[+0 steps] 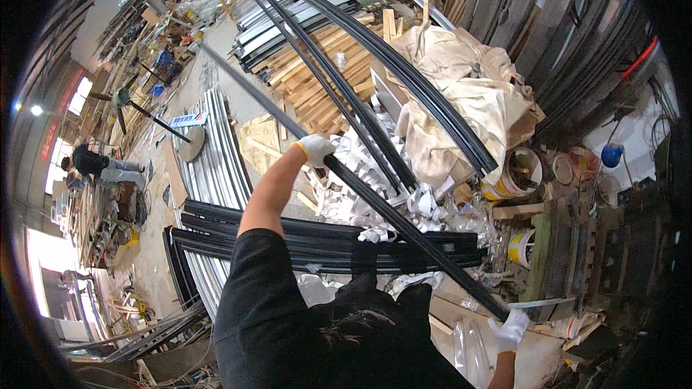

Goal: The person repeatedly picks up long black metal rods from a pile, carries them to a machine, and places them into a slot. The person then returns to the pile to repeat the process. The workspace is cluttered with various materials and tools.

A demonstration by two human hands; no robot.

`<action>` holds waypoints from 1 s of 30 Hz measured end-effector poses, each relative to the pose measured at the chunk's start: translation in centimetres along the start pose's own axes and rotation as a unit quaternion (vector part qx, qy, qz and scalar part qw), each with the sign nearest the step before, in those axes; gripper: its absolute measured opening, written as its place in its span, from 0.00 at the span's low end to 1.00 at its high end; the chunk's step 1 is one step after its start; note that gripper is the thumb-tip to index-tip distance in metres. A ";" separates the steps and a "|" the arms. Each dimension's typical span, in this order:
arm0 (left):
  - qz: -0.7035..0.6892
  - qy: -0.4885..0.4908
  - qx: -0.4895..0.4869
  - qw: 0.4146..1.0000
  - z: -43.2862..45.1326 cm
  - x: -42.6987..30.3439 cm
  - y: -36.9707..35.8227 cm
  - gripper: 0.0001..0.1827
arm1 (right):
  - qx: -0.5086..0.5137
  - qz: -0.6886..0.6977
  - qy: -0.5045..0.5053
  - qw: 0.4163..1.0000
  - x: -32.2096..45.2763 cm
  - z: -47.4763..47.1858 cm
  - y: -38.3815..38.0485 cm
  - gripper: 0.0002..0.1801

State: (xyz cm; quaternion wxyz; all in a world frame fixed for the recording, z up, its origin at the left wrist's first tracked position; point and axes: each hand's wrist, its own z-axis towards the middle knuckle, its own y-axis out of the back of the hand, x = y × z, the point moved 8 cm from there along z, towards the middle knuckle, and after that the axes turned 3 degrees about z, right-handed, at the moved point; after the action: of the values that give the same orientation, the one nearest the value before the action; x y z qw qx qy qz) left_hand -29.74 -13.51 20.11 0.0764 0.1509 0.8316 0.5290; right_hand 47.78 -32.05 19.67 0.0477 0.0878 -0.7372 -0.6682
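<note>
My left hand (316, 150), in a white knit glove with a yellow cuff, grips a long black profile bar (389, 208) partway along its length. The bar slants across the view, its far end up and to the left. At its near end, low on the right, my right hand (509, 329) is closed around it, also in a white glove. Beneath the bar, bundles of black profiles (324, 243) lie crosswise in front of my body. More long black profiles (346, 94) and a black bundle (411, 78) extend away beyond crumpled white wrapping strips (354, 173).
Wooden boards (303, 81) are stacked ahead, beside a beige cloth (459, 97) over a heap. Silver metal profiles (208, 146) and a pedestal fan (189, 143) stand left. A person (102, 165) is farther left. Buckets (521, 173) and dark racks (573, 248) are right.
</note>
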 end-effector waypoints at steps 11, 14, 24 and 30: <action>0.049 -0.128 -0.008 0.991 9.6 -9.7 0.6 0.15 | 0.058 0.266 -0.063 0.960 5.9 -4.6 -5.1 0.24; 0.072 -0.136 0.012 0.988 10.3 -9.9 0.3 0.17 | 0.179 0.242 -0.075 0.951 6.6 -6.3 -8.5 0.27; 0.075 -0.130 -0.049 0.987 11.3 -9.0 -2.4 0.13 | 0.099 0.207 -0.025 0.973 9.3 -6.8 -7.0 0.25; 0.070 -0.118 -0.079 0.987 11.1 -8.9 -1.1 0.13 | 0.141 0.277 -0.023 0.950 10.7 -5.4 -4.5 0.22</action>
State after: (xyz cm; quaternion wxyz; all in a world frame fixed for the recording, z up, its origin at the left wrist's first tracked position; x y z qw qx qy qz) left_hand -18.35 -7.41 14.07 0.1481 0.2638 0.7599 0.5753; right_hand 38.56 -39.79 15.19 0.2015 -0.1295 -0.8201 -0.5197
